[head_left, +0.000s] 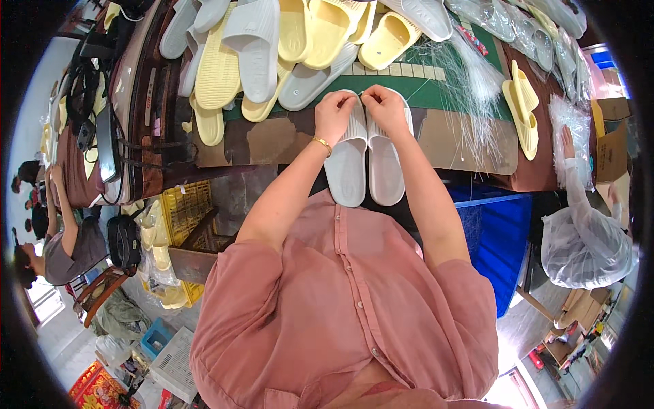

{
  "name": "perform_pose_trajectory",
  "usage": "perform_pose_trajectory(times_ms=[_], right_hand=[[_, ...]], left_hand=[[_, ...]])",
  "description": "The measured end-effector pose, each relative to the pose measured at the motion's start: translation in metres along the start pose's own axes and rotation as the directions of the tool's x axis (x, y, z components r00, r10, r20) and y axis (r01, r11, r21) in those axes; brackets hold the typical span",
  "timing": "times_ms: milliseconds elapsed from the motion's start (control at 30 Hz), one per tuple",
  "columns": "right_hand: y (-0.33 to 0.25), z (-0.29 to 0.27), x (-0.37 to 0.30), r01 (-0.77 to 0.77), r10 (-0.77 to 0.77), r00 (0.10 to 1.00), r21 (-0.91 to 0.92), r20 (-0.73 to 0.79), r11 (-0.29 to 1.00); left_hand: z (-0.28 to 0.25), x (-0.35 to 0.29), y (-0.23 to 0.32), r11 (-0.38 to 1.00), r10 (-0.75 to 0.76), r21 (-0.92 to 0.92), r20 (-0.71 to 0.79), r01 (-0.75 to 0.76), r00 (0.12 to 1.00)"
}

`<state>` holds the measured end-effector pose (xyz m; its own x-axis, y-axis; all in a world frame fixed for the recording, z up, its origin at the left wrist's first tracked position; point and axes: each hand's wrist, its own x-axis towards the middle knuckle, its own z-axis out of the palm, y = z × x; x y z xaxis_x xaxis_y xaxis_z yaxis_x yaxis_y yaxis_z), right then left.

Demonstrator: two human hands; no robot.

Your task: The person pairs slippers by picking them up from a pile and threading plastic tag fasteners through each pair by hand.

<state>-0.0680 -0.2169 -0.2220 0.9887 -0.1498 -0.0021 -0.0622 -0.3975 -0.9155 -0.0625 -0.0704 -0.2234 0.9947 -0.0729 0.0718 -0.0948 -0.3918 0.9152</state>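
Note:
Two pale grey slide sandals lie side by side in front of me, heels toward my body and overhanging the table edge. My left hand (335, 114) is closed at the toe end of the left grey slide (347, 180), thumb and fingers pinched together. At the toe of the right grey slide (387, 178), my right hand (386, 110) makes a similar pinch, close to the left one. Whatever is between the fingertips is too small to make out. Clear thin plastic strands (470, 92) lie in a loose bunch to the right of my hands.
Yellow slides (221, 65) and grey slides (252, 51) are heaped beyond my hands on a green mat (402, 92). A yellow pair (522, 112) lies far right, near bagged slides (538, 41). Below the table are a blue bin (501, 238) and a yellow crate (184, 204). Co-workers flank both sides.

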Motion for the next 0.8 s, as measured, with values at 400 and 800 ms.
perform_pose_trajectory(times_ms=[400, 800], right_hand=[[0.0022, -0.0012, 0.0013, -0.005, 0.004, 1.000, 0.035, 0.024, 0.999], [0.0000, -0.0025, 0.0002, -0.007, 0.007, 1.000, 0.004, 0.028, 1.000]], left_hand=[[-0.0011, 0.0001, 0.0006, 1.000, 0.018, 0.009, 0.007, -0.018, 1.000], [-0.0006, -0.0003, 0.0003, 1.000, -0.010, -0.025, 0.008, 0.010, 1.000]])
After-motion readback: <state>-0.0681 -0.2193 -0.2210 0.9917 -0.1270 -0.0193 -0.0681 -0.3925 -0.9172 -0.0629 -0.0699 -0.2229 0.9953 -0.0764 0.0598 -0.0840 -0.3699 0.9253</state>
